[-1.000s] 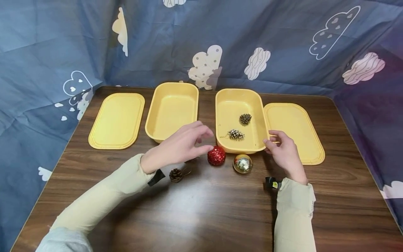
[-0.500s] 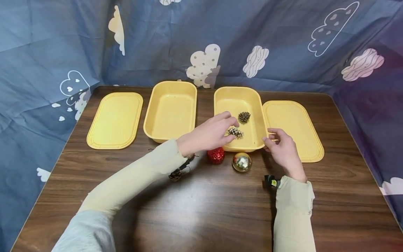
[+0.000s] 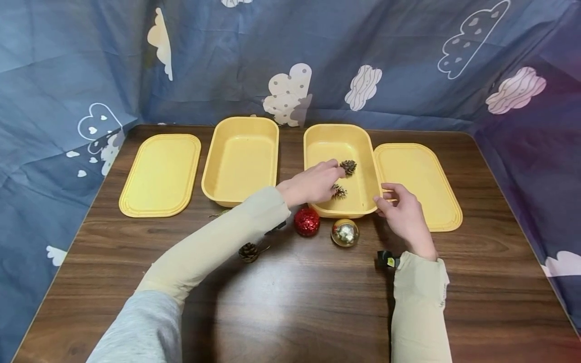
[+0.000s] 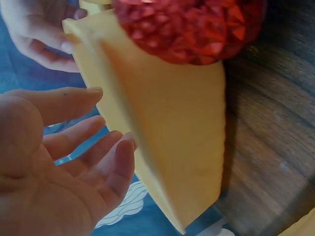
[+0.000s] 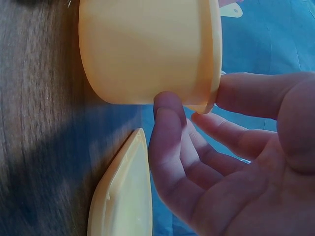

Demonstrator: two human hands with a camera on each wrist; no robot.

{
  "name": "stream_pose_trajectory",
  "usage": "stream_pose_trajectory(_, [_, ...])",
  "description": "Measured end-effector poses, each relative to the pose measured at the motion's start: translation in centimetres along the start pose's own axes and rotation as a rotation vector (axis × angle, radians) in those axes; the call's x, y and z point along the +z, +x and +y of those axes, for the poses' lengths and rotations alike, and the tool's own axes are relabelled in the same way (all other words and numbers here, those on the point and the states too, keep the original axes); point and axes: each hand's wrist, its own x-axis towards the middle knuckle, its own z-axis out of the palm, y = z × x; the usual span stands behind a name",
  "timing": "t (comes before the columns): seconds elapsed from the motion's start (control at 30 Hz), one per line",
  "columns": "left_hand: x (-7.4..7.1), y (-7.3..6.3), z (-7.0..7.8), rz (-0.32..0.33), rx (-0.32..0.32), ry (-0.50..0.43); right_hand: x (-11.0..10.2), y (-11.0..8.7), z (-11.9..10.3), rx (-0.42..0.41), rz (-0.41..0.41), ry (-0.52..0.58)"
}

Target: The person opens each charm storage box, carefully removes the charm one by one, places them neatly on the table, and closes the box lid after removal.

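Observation:
My left hand (image 3: pixel 315 182) hangs over the near left part of the right yellow box (image 3: pixel 373 174), beside a white-tipped pinecone (image 3: pixel 339 191) lying inside. A second, brown pinecone (image 3: pixel 348 168) lies just beyond its fingers. In the left wrist view, the left hand's loosely bent fingers and thumb stand apart at the box's rim, nothing visible between them. My right hand (image 3: pixel 403 212) grips the box's near right corner, thumb at the rim and fingers against the outer wall (image 5: pixel 147 54). A red bauble (image 3: pixel 306 222) and a gold bauble (image 3: pixel 345 233) sit before the box.
Another yellow box (image 3: pixel 240 166) stands to the left, with nothing visible inside. Yellow lids lie at the far left (image 3: pixel 161 174) and at the right (image 3: pixel 417 184). A brown pinecone (image 3: pixel 248 252) lies on the wooden table (image 3: pixel 290 302) near the left sleeve. Cloud-patterned cloth (image 3: pixel 218 60) hangs behind.
The left hand has moved right from above the red bauble into the right box, then lower beside the white-tipped pinecone. The right hand keeps its grip on the box corner.

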Motion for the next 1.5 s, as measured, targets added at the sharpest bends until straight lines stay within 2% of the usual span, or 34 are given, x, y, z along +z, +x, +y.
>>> stream_pose_trajectory(0.17, [0.8, 0.6, -0.2, -0.057, -0.026, 0.019, 0.1, 0.0, -0.1, 0.002, -0.001, 0.0])
stream_pose_trajectory(0.37, [1.6, 1.0, -0.4, -0.113, 0.025, 0.069, 0.1, -0.1, -0.1, 0.001, -0.003, -0.001])
stream_pose_trajectory(0.5, [1.9, 1.0, -0.7, -0.131, 0.021, 0.074, 0.1, -0.2, -0.2, 0.004, -0.006, 0.003])
stream_pose_trajectory(0.77, [2.3, 1.2, -1.1, -0.069, 0.005, 0.067, 0.1, -0.2, -0.2, 0.003, -0.006, -0.009])
stream_pose_trajectory(0.97, [2.6, 1.3, -1.3, -0.021, -0.037, 0.044, -0.1, -0.2, -0.3, 0.005, -0.006, -0.014])
stream_pose_trajectory(1.33, [3.0, 1.5, -1.2, 0.018, -0.027, 0.069, -0.2, -0.1, -0.3, 0.002, -0.01, -0.022])
stream_pose_trajectory(1.5, [3.2, 1.6, -1.2, 0.014, -0.048, 0.078, -0.2, -0.1, -0.2, -0.004, -0.01, -0.025])
